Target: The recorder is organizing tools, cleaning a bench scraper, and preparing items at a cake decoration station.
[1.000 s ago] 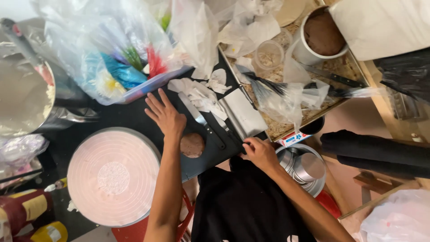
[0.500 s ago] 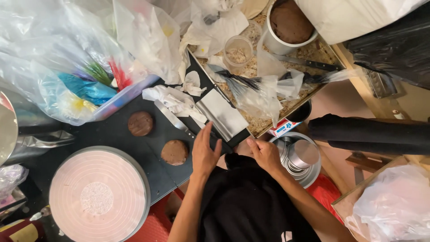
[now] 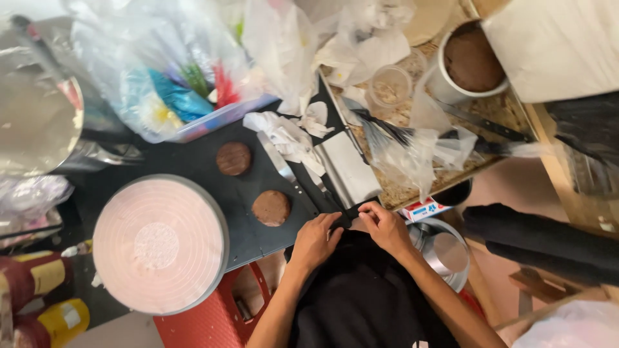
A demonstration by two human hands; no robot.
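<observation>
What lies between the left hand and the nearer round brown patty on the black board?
Nothing visible does. The left hand rests at the edge of the black board, and only bare board separates it from the nearer round brown patty.

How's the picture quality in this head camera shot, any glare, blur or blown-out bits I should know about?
Head view: even indoor light, soft shadows; both hands, left hand and right hand, and the brown discs read sharp. The white sheet at top right is overexposed, the clear plastic bag shows glare, and the edges bend from wide-angle distortion.
</observation>
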